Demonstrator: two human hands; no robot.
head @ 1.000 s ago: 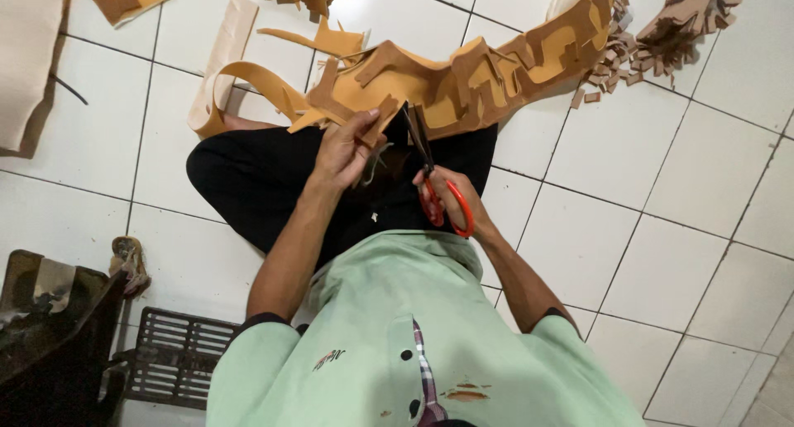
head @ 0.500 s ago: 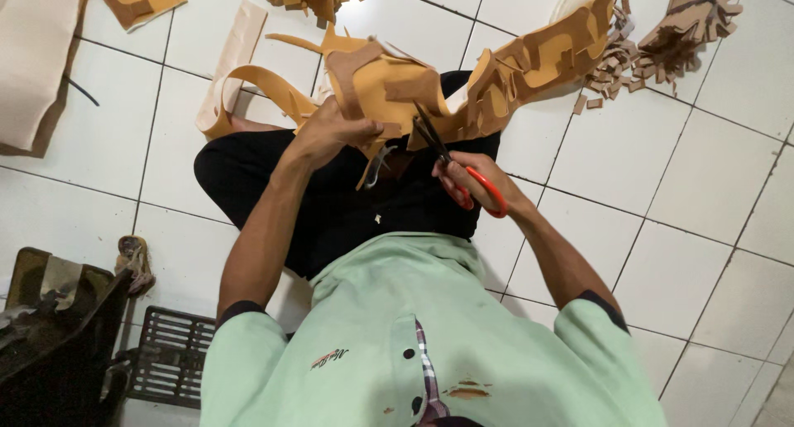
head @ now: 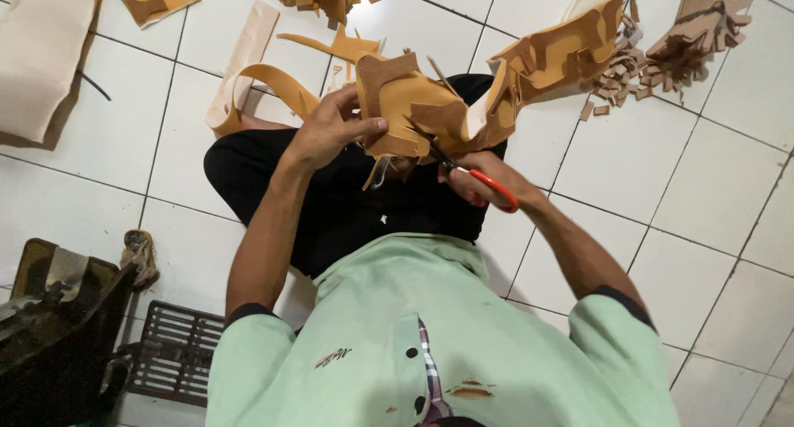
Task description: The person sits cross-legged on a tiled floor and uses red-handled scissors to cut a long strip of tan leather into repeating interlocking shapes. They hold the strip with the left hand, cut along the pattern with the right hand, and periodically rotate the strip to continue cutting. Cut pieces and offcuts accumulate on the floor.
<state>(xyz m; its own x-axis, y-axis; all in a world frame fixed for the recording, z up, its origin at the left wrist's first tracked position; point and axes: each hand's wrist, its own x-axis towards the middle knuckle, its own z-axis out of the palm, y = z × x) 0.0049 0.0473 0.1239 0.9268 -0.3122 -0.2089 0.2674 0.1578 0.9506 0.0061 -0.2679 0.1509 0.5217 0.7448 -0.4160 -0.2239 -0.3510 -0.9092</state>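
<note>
So the person's sitting on the white tiled floor (head: 628, 171), and the left hand (head: 331, 129) is clamped on a ragged tan sheet (head: 397, 96), thumb on top, fingers wrapped behind it, holding it up in front of the black-trousered lap. Just to the right of that hand, the right hand (head: 480, 183) is closed through the orange handles of a pair of scissors (head: 463, 169), whose blades poke up into the sheet's lower edge. The sheet's long cut-out strip (head: 562, 51) trails away beyond the right hand. Farther out past that hand there's a heap of little brown scraps (head: 662, 55) on the floor. Beyond the left hand lies a curled pale strip (head: 248, 71).
</note>
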